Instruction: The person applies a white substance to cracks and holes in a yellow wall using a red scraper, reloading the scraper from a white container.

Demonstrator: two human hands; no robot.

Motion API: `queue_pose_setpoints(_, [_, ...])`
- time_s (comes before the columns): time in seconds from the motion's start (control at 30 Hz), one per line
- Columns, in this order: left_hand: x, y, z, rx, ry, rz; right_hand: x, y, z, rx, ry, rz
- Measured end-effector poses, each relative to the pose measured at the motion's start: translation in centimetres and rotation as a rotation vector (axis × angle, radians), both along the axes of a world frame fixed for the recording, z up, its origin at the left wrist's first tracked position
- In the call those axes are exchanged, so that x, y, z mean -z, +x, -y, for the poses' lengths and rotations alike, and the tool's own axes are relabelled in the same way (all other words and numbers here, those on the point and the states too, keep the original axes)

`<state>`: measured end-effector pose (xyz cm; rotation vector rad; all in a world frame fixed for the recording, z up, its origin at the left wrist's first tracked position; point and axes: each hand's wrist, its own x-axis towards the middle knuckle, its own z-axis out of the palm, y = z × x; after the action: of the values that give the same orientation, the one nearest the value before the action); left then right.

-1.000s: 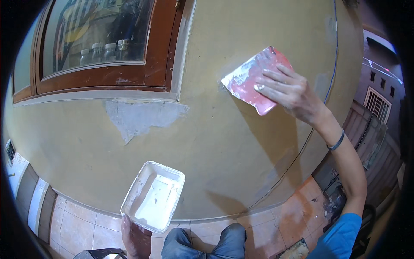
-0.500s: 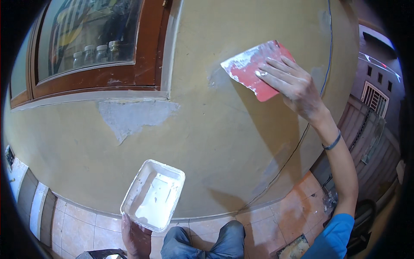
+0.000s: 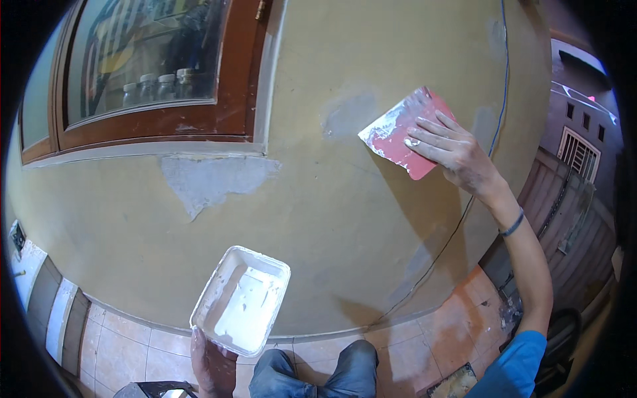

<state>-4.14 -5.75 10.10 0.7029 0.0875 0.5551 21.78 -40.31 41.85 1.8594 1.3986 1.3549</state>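
My right hand (image 3: 458, 154) grips a flexible red spreader (image 3: 424, 142), its fingers laid along the face. White paste coats the spreader's left edge, and some sticks to my fingers. The blade is just right of a grey filler patch (image 3: 350, 114) on the tan wall (image 3: 312, 199); whether it touches the wall I cannot tell. Low in front of me, my left hand (image 3: 212, 368) holds a white plastic tub (image 3: 275, 265) by its near corner. White paste covers the tub's bottom and smears its sides.
A brown wooden window (image 3: 232, 113) with bottles behind the glass is at upper left. Below it lies a bigger grey patch (image 3: 215, 182). A thin blue cable (image 3: 506, 73) runs down the wall at right. Tiled floor (image 3: 166, 339) and a paste-stained board (image 3: 451, 383) are below.
The spreader in my right hand has moved down and slightly right, uncovering more of the grey patch beside it. The tub stays nearly where it was. The view has shifted slightly.
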Motion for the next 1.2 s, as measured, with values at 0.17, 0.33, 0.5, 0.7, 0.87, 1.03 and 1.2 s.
queue_pose_setpoints(0.17, [0.0, 0.0, 0.1, 0.013, 0.006, -0.014, -1.8, -2.3, -3.2, -0.129, 0.108, 0.116])
queue_pose_setpoints(0.33, [-0.1, 0.0, 0.2, 0.014, -0.018, -0.012, -2.0, -1.1, -6.7, -0.233, 0.079, 0.141])
queue_pose_setpoints(0.5, [0.2, 0.0, 0.0, 0.0, 0.014, -0.012, -0.1, 0.6, -6.6, -0.14, -0.011, 0.133])
queue_pose_setpoints(0.7, [0.8, 0.1, -0.5, -0.002, -0.002, -0.01, 0.1, -1.2, -4.5, -0.046, -0.125, 0.068])
queue_pose_setpoints(0.87, [0.1, 0.1, -0.3, 0.057, 0.021, 0.014, -1.3, -1.4, -6.6, -0.122, -0.042, 0.053])
queue_pose_setpoints(1.03, [-0.1, 0.1, 0.0, 0.06, 0.002, 0.021, -0.9, 0.1, -7.2, -0.15, -0.071, 0.107])
queue_pose_setpoints(1.2, [-0.5, 0.2, 0.0, 0.045, 0.019, 0.018, 0.8, -1.7, -4.0, -0.1, -0.058, 0.053])
